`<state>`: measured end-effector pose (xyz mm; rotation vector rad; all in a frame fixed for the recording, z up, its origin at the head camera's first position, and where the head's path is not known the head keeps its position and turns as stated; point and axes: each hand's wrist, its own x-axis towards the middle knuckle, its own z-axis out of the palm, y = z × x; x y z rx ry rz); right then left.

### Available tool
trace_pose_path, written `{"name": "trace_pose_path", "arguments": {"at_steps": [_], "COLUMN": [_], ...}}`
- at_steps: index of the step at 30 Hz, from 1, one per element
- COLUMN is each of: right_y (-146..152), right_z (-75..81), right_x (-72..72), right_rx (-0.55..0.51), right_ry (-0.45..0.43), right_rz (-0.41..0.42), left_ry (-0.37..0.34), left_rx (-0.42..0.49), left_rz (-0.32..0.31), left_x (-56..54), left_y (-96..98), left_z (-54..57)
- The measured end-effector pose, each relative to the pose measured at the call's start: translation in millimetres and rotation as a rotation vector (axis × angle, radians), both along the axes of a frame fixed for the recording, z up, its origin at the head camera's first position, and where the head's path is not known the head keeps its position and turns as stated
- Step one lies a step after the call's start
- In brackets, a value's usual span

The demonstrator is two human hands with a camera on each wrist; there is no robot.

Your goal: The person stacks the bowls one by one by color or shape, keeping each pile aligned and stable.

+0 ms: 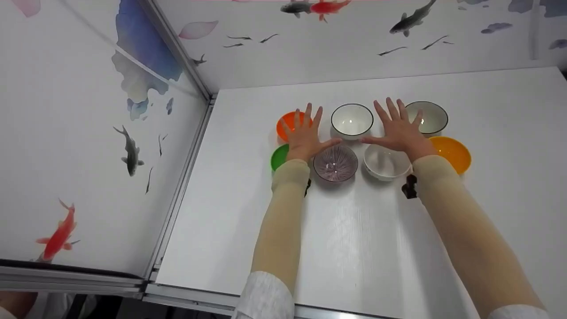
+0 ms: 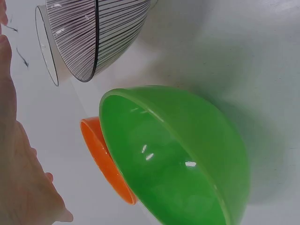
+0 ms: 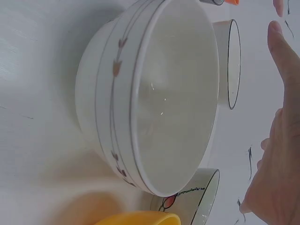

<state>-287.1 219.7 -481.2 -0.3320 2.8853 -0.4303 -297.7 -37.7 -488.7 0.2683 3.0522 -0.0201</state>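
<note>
Sleeves (image 1: 266, 294) lie nearest; beyond, the left hand (image 1: 303, 139) and right hand (image 1: 402, 133) hold nothing — fingers spread wide — over bowls (image 1: 335, 165) on the table (image 1: 336, 248). The green bowl (image 2: 173, 150), by the left, looks light and stiff; the white bowl (image 3: 173, 98), by the right, likely fragile — best gripped at the rim (image 3: 136, 89).

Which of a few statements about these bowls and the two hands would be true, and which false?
1. The left hand has its fingers spread. True.
2. The right hand grips a bowl. False: it is spread and holds nothing.
3. The orange bowl is farther from the person than the green bowl. True.
4. In the head view, the yellow bowl is leftmost. False: it is the rightmost bowl.
5. The striped bowl is upside down. False: it stands upright.
</note>
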Motion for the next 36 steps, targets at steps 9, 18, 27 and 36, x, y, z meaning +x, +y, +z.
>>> {"name": "trace_pose_path", "arguments": {"at_steps": [9,18,27,36], "right_y": [1.2,-1.7,-9.0,-11.2], "right_z": [-1.7,-6.8,-1.1,2.4], "right_x": [0.2,-0.6,4.5,10.9], "right_rx": [-0.014,-0.001,-0.040,-0.095], "right_ry": [0.001,-0.021,-0.009,0.018], "right_rz": [-0.001,-0.005,0.019,0.062], "left_ry": [0.001,0.016,0.032,0.011], "left_rx": [-0.021,-0.030,0.023,0.055], "left_rz": [-0.004,-0.021,-0.045,-0.040], "left_x": [1.2,4.0,10.9,15.9], "left_y": [-0.5,2.5,-2.3,-6.7], "left_z": [-0.5,1.9,4.0,6.4]}}
